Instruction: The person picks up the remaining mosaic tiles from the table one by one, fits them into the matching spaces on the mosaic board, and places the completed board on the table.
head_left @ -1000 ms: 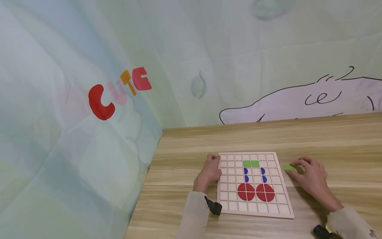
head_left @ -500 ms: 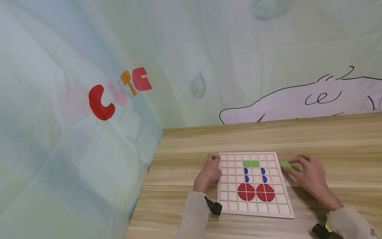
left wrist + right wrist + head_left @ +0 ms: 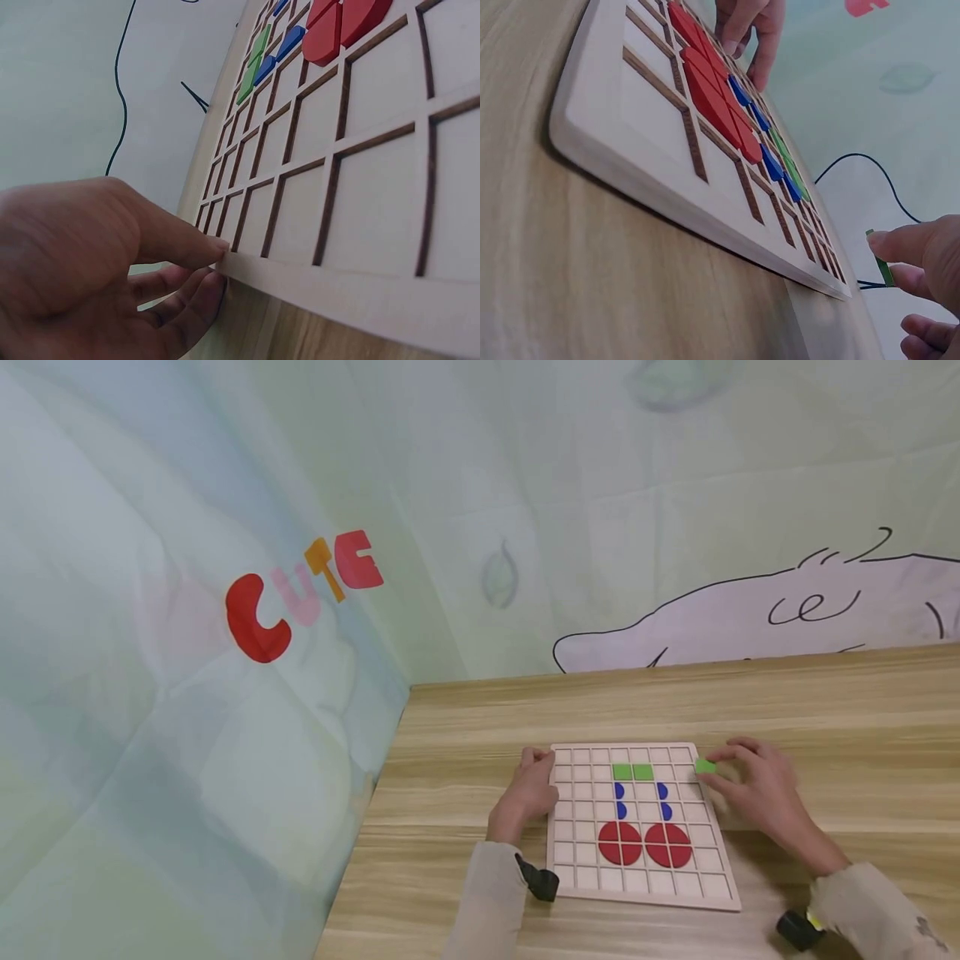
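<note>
A pale wooden grid board point(image 3: 585, 878) lies on the table. My left hand point(image 3: 525, 795) grips its left edge; in the left wrist view the thumb point(image 3: 202, 249) lies on the rim with the fingers curled beneath. Thumb and index finger of my right hand point(image 3: 765, 785) pinch a green square tile point(image 3: 705, 766), held over the board's upper right edge. Set in the grid are two green squares point(image 3: 633, 772) side by side, blue half-round pieces point(image 3: 666, 811) in two columns below them, and two red circles point(image 3: 667, 845) made of quarter pieces.
The wood-grain table point(image 3: 450, 752) extends around the board on all sides. A printed cloth backdrop point(image 3: 480, 460) rises along its back and left edges. Black wrist cameras point(image 3: 799, 930) sit on both sleeves.
My right hand has moved left and slightly away from me, bringing the green tile from beside the board to over its right edge. My left hand stays on the board.
</note>
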The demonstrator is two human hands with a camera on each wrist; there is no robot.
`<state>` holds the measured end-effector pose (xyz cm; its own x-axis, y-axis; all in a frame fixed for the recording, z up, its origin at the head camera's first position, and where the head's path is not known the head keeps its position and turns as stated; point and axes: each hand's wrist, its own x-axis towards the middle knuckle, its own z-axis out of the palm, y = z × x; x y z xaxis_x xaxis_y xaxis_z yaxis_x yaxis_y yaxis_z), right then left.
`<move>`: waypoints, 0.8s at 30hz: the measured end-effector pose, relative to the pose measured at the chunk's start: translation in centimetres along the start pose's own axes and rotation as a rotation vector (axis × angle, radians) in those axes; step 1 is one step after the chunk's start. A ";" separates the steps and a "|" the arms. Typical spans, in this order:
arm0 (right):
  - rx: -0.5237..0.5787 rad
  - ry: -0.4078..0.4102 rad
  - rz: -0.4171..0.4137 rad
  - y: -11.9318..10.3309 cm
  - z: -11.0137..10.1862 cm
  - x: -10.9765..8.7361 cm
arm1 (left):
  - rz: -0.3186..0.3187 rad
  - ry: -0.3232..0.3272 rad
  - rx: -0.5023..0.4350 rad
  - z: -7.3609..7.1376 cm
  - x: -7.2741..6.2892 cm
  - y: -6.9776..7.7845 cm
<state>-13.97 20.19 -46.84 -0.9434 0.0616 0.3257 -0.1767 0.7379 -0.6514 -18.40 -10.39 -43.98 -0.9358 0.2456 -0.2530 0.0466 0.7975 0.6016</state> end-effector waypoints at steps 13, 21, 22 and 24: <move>0.085 -0.141 -0.046 -0.1 1.2 1.0 | 0.005 -0.003 0.010 0.0 0.1 -0.1; 0.071 -0.208 -0.041 0.0 2.3 2.0 | -0.001 -0.009 0.013 0.0 0.1 0.0; 0.071 -0.213 -0.042 0.0 2.4 2.1 | -0.002 -0.010 0.013 0.0 0.1 0.0; 0.069 -0.219 -0.044 0.1 2.6 2.2 | -0.003 -0.012 0.011 0.0 0.1 0.0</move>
<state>-16.82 18.65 -48.02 -0.9715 -0.1223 0.2032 -0.2305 0.6886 -0.6876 -18.48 -10.40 -43.99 -0.9316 0.2501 -0.2636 0.0482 0.8042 0.5924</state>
